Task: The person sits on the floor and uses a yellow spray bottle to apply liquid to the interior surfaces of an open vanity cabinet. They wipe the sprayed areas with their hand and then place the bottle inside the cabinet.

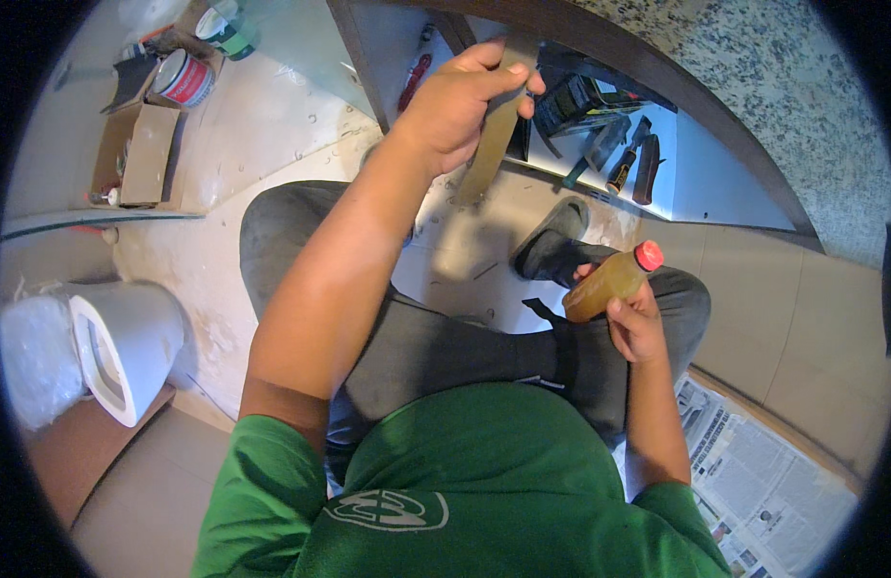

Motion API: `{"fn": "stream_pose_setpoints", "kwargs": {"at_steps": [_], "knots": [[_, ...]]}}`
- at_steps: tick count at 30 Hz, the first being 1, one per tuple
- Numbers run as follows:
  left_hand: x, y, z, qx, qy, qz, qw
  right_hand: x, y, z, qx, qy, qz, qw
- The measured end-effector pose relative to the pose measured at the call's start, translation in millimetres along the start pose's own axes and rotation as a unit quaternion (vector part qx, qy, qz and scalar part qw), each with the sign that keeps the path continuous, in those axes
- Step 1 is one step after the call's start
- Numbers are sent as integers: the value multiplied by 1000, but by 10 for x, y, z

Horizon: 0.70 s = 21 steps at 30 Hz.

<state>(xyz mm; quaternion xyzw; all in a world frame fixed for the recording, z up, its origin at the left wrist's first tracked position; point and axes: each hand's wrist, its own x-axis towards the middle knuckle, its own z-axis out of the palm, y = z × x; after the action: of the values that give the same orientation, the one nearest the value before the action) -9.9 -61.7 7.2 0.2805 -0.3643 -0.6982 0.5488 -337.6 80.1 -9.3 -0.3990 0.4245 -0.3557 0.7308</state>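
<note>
My left hand (470,101) is raised at the cabinet's opening, closed around a flat brown strip (492,152). The strip hangs down at a slant, its lower end near the floor between my legs. In my right hand (636,320), above my right knee, is a small plastic bottle (604,286) with a red cap and amber liquid inside. The bottle is tilted, cap toward the upper right. Behind the strip, the dark-framed cabinet (744,164) holds several hand tools (621,169) and a black box (566,104).
A speckled counter (754,58) curves over the cabinet. On the left are a cardboard box (142,159), a tin with a red label (183,79), a green-and-white tub (224,34) and a white toilet-like fixture (128,337). Newspaper (744,472) lies at the lower right.
</note>
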Motion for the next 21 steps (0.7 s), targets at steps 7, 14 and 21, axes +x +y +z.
{"fn": "stream_pose_setpoints", "kwargs": {"at_steps": [7, 14, 21], "knots": [[96, -126, 180, -1, -18, -9, 1000, -24, 20, -67, -26, -5, -7, 1000], [256, -316, 313, 4, -51, -44, 998, -47, 10, -45, -28, 5, -4, 1000], [120, -367, 259, 171, -60, -122, 976, -47, -15, 2, -16, 20, 6, 1000]]}}
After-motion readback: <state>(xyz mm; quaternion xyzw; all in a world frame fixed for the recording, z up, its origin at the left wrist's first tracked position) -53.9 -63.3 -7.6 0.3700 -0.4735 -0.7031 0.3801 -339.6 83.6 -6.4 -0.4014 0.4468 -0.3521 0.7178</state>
